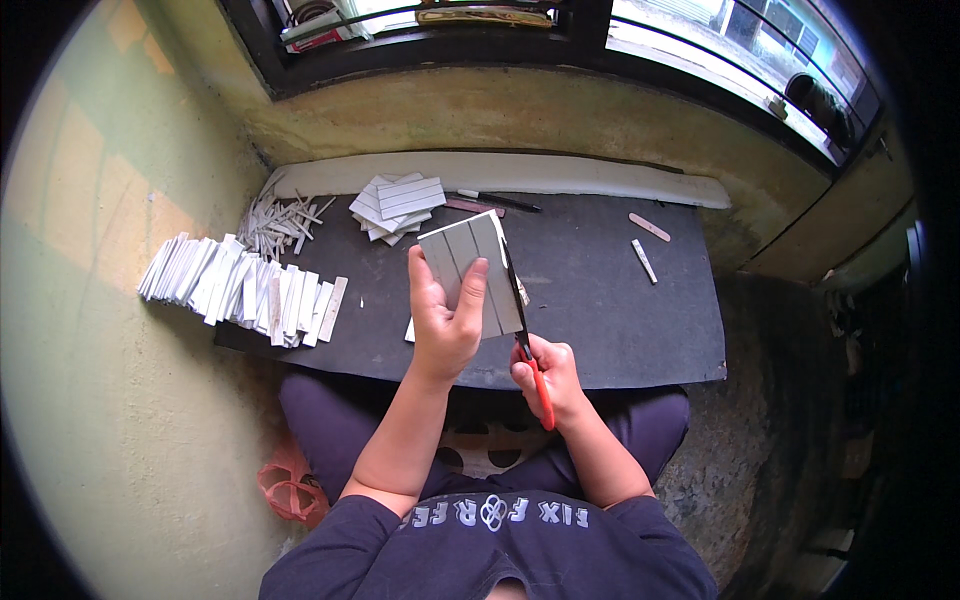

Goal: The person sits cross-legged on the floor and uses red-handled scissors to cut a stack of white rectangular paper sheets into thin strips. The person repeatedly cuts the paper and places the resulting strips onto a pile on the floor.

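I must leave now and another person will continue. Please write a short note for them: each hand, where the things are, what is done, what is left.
Left hand: holds a grey ruled card upright over the dark mat.
Right hand: closed on orange-handled scissors, blade along the card's right edge.
Done: a row of cut white strips lies at the mat's left edge, with thin offcuts behind it.
Left: the held card, and the stack of uncut cards at the back of the mat.
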